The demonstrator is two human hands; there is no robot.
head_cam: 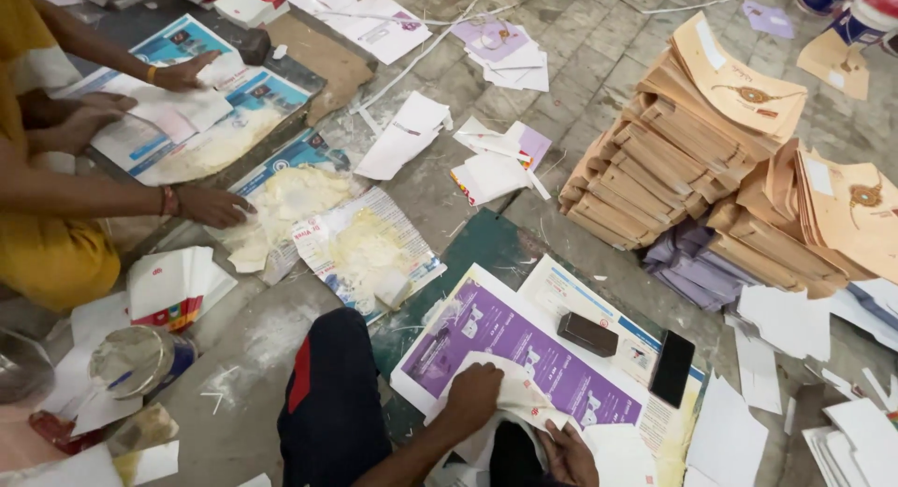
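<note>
The white paper piece (pixel 510 393) under my left grip (pixel 472 398) lies flat on the purple printed sheet (pixel 505 342), crumpled a little along its upper edge, with a small red mark near its right end. My right grip (pixel 568 454) touches its lower right part, where the paper folds downward. The purple sheet sits slanted on a green board (pixel 486 244) on the floor, its white-bordered corners showing.

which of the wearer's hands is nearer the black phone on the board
Right. The right hand lies at the bottom edge on white paper, below and left of the black phone. The left hand presses a folded white sheet further left, farther from it.
</note>
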